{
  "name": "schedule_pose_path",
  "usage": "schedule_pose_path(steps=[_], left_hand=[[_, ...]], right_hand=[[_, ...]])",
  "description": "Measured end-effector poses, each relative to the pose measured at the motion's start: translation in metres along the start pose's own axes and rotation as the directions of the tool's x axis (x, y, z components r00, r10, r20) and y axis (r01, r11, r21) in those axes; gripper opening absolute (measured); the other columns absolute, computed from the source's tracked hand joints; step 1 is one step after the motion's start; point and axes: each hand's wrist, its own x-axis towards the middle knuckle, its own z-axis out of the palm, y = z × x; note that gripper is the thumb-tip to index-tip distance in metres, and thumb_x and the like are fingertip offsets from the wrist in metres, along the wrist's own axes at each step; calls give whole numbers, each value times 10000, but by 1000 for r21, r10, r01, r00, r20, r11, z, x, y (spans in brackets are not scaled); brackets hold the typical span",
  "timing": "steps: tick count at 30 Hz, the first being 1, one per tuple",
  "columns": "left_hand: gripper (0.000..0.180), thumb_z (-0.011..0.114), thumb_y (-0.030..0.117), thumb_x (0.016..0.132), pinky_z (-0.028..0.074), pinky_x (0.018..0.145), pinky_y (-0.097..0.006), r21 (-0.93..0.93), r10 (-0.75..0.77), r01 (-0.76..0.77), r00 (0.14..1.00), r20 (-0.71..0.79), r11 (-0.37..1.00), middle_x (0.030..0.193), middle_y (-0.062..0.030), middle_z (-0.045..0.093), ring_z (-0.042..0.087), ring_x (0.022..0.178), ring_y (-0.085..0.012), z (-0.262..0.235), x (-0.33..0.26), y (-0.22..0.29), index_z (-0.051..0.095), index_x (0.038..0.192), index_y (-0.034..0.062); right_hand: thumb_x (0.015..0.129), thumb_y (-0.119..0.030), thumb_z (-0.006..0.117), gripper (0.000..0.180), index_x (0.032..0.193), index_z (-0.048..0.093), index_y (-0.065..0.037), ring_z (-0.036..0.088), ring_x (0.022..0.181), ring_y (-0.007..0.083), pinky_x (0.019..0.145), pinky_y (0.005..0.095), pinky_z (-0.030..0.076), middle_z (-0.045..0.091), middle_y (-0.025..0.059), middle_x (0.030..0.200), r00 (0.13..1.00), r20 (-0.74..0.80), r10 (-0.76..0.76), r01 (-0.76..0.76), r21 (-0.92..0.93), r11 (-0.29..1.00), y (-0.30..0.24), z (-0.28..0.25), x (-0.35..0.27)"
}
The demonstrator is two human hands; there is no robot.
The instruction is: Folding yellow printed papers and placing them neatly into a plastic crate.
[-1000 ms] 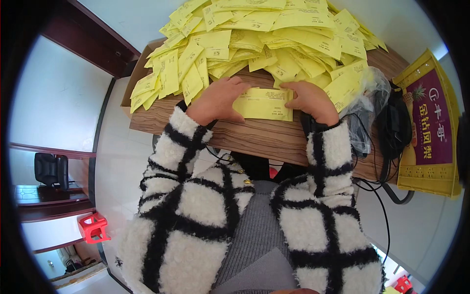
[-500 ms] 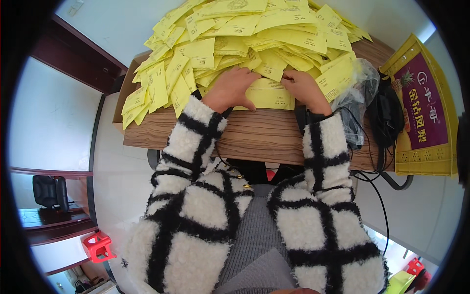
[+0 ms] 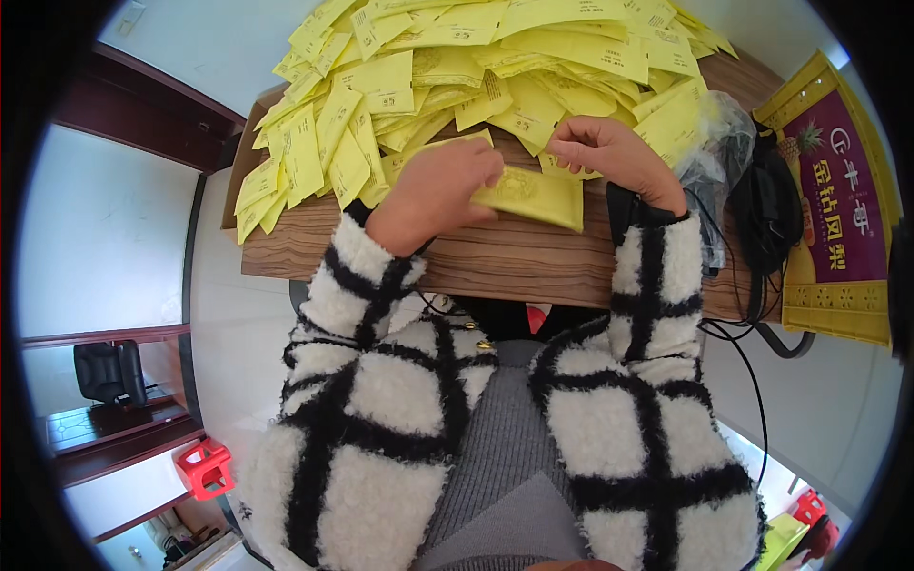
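Left hand [image 3: 440, 190] presses flat, fingers together, on the left end of the yellow packet [image 3: 529, 195] lying near the desk's [image 3: 495, 262] front edge, right hand [image 3: 609, 157] pinches the packet's far edge, with the yellow pile [image 3: 457, 67] heaped behind and a plastic bag [image 3: 719, 143] by the right edge.
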Motion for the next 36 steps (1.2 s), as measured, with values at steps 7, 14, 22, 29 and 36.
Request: schedule_pose_path(steps=[7, 14, 22, 29, 36], left_hand=[[584, 845, 280, 681, 456, 975, -407, -27, 54, -55, 998, -21, 998, 1205, -120, 597, 527, 1164, -334, 16, -14, -3, 571, 1169, 111], [690, 842, 275, 705, 465, 976, -398, -125, -8, 26, 990, 138, 992, 1234, -119, 602, 560, 1129, -323, 10, -15, 0, 558, 1312, 112], [555, 817, 280, 705, 488, 928, -391, 41, -232, 237, 967, -105, 971, 1160, -116, 658, 597, 1084, -303, 7, -31, -70, 643, 1196, 87], [599, 856, 289, 652, 462, 954, -386, 84, -247, 243, 968, 45, 966, 1139, -140, 662, 575, 1093, -340, -2, -16, -76, 655, 1163, 49], [373, 800, 300, 739, 495, 741, -373, -171, -477, 470, 879, 1, 866, 888, -125, 676, 638, 829, -296, -10, -9, -65, 685, 979, 39]], right_hand=[[945, -273, 656, 254, 1001, 663, -25, 563, 747, 72, 698, 224, 474, 617, -16, 818, 997, 0, 76, -75, -150, 986, 8, 8, 6], [928, -296, 663, 296, 979, 668, -4, 606, 703, 124, 647, 269, 491, 657, 41, 802, 1000, -3, 27, -27, -195, 980, 18, 16, 9], [913, -292, 662, 307, 964, 671, 10, 618, 675, 151, 630, 287, 489, 666, 73, 774, 997, -52, 65, -76, -239, 968, 21, 24, 12], [897, -290, 667, 309, 953, 677, 14, 620, 652, 194, 613, 318, 484, 673, 105, 758, 995, -86, 54, -77, -285, 955, 13, 24, 20], [941, -240, 631, 240, 975, 662, -4, 569, 662, 105, 618, 261, 469, 607, 17, 734, 994, -70, 83, -102, -347, 932, 22, 18, 13]])
